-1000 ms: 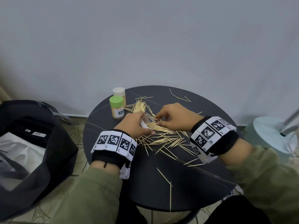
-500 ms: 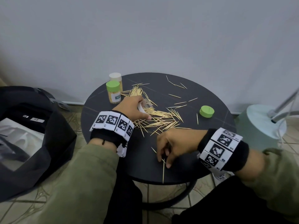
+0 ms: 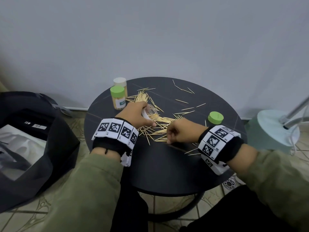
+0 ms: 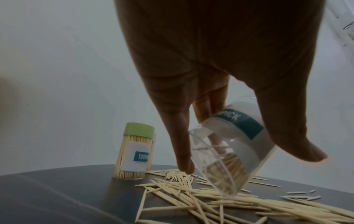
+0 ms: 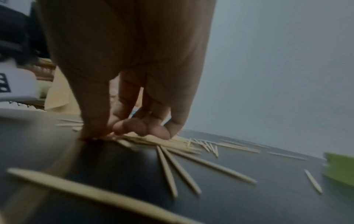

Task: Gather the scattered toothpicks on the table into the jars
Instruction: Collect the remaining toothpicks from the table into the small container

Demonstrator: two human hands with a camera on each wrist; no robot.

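My left hand (image 3: 145,117) grips a clear open jar (image 3: 150,111), tilted with its mouth down at the toothpick pile (image 3: 158,126). In the left wrist view the jar (image 4: 229,148) holds a few toothpicks, and my index finger (image 4: 182,144) touches the pile (image 4: 191,197). My right hand (image 3: 169,139) is curled at the pile's near edge. Its fingertips (image 5: 141,128) and thumb pinch toothpicks (image 5: 172,144) against the black round table (image 3: 167,164). A full jar with a green lid (image 3: 118,99) stands upright at the back left.
A white-lidded jar (image 3: 120,83) stands behind the green-lidded one. A loose green lid (image 3: 215,117) lies at the right. Stray toothpicks (image 3: 182,88) lie at the far side and by my right wrist (image 3: 192,150). A black bag (image 3: 33,139) sits left, a lamp base (image 3: 274,128) right.
My right hand left the pile, reached to the table's front edge, and has come back to the pile's near edge. The toothpicks near the front edge are gone. My left hand kept the jar.
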